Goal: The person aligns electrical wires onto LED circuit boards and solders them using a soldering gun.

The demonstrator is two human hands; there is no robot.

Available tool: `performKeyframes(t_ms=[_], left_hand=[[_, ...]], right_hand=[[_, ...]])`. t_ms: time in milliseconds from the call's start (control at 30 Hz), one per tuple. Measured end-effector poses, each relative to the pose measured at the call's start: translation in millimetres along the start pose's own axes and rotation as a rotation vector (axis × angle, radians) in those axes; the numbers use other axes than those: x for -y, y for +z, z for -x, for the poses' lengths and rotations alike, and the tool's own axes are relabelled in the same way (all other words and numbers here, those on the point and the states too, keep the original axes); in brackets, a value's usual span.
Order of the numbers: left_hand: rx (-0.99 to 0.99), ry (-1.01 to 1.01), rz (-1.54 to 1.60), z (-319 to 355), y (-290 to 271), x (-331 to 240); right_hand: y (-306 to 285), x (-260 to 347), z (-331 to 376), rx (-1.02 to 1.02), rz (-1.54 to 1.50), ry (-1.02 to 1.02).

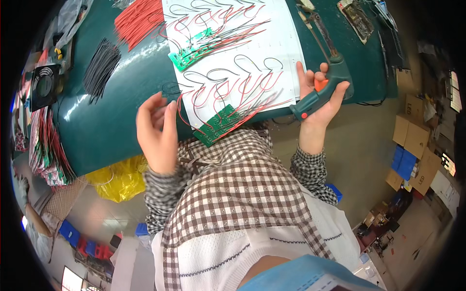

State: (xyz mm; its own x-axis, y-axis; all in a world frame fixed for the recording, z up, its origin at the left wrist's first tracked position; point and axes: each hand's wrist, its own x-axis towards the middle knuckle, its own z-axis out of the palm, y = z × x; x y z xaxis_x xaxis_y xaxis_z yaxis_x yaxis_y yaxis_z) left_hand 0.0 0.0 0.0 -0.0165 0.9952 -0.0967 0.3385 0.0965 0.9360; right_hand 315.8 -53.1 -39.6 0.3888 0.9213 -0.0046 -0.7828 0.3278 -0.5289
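My right hand [323, 104], palm turned up, holds a dark green soldering gun [338, 77] with an orange trigger. Its metal tip end points away toward the far side of the table. My left hand [158, 131] is at the near left, fingers half curled and thumb apart, with nothing visible between them. Beside its fingertips are looped black and red wires [199, 94], spread over white paper sheets [286, 48]. These wires lead to a green circuit board panel [209, 132] at the table's near edge. Farther away, another green board panel [182, 59] carries similar wires.
A bundle of red wires [138, 22] and a pile of black wires [102, 68] lie left on the green table [131, 80]. Wired boards [46, 150] are heaped at the left edge, near a black fan [46, 85]. A dirty tray [356, 19] sits far right.
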Motion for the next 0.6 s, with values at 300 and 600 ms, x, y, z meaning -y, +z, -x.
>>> performKeyframes(t_ms=[300, 600], left_hand=[[0.207, -0.097, 0.439, -9, 30, 0], [-0.074, 0.472, 0.221, 36, -19, -39]], right_hand=[[11, -22, 0, -0.218, 0.196, -0.149], [17, 27, -5, -0.128, -0.092, -0.326]])
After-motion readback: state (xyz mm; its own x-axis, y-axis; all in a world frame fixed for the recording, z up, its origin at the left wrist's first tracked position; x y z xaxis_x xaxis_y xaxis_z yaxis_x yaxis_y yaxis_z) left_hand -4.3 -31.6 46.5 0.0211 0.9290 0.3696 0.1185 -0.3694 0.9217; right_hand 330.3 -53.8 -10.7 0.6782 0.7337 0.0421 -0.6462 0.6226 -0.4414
